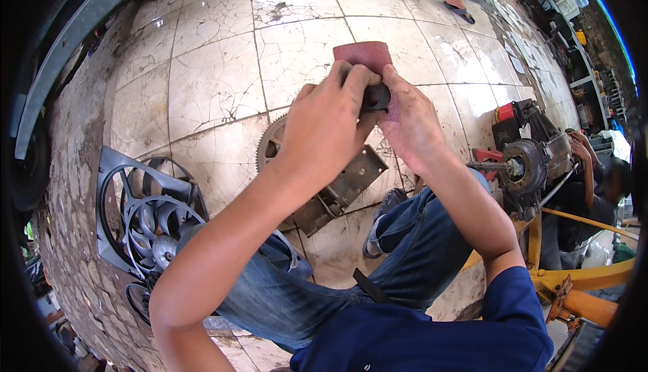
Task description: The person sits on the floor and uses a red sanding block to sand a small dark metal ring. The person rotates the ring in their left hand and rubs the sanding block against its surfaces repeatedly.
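Both my hands are raised together in front of me, above the tiled floor. My left hand (331,112) is closed around a small dark rounded part (375,98), mostly hidden by the fingers. My right hand (413,119) grips a reddish sheet of sandpaper (362,52), its thumb along the sheet's edge. The sheet passes behind the dark part and seems to touch it. Beneath my hands, a toothed gear wheel (268,144) and a dirty metal bracket (362,173) rest on the floor, partly covered by my left arm.
Fans in a frame (111,206) lie to the left. A greasy round mechanical assembly (525,166) stands at right beside a yellow metal stand (580,279). A co-worker's arm (586,152) reaches in there. Another person's sandalled feet (460,9) are at the far side.
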`<action>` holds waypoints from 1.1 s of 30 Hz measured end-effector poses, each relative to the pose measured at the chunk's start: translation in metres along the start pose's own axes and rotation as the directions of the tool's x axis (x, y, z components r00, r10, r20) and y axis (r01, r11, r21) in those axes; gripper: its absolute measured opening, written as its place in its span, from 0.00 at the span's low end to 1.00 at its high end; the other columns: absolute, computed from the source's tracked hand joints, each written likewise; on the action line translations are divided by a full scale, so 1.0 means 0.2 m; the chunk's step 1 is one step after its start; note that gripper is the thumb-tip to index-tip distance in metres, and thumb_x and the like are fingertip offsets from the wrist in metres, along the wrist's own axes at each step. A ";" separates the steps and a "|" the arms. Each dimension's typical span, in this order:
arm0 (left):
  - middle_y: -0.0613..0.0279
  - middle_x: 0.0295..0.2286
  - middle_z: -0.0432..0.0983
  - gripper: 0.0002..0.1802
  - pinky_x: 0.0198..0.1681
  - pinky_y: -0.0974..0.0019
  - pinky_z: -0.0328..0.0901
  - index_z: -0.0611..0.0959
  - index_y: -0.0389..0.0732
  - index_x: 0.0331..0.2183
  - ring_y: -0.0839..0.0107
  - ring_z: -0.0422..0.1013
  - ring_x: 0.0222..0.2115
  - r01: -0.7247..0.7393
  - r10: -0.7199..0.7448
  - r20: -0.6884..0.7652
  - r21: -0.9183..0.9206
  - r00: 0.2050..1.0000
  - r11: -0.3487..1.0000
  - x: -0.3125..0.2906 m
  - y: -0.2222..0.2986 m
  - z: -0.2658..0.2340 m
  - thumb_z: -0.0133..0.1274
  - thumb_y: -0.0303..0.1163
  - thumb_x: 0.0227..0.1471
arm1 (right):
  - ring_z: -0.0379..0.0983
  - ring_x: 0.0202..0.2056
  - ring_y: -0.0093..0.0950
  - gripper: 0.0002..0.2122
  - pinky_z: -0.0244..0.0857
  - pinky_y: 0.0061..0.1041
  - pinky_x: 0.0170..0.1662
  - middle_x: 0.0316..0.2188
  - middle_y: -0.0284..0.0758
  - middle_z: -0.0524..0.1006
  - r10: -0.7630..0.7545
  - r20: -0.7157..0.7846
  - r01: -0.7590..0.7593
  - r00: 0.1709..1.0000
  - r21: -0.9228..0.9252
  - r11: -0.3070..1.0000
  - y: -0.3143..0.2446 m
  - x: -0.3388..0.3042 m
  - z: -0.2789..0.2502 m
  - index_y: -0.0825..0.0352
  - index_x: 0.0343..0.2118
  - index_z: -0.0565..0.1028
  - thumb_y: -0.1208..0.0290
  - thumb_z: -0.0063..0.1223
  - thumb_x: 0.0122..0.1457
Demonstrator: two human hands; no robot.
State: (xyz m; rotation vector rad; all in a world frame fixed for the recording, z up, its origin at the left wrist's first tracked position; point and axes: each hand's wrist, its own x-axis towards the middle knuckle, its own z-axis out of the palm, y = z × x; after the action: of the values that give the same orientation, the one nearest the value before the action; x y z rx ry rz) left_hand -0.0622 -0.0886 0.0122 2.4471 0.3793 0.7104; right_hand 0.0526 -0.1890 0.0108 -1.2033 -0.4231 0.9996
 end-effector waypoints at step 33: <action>0.58 0.37 0.75 0.20 0.37 0.60 0.70 0.78 0.42 0.44 0.63 0.73 0.32 0.183 -0.183 -0.110 -0.010 0.977 0.983 0.09 -0.14 -0.09 0.63 0.33 0.48 | 0.72 0.48 0.27 0.25 0.67 0.33 0.55 0.49 0.38 0.73 -0.019 -0.020 0.019 1.000 0.015 1.000 -0.01 -0.03 0.07 0.70 0.55 0.67 0.51 0.42 0.68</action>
State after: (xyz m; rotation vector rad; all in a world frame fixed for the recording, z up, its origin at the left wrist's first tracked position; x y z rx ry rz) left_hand -0.0597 -0.0510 0.0154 2.3412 0.6388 0.7671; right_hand 0.0395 -0.1866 0.0184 -1.1925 -0.4095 0.9719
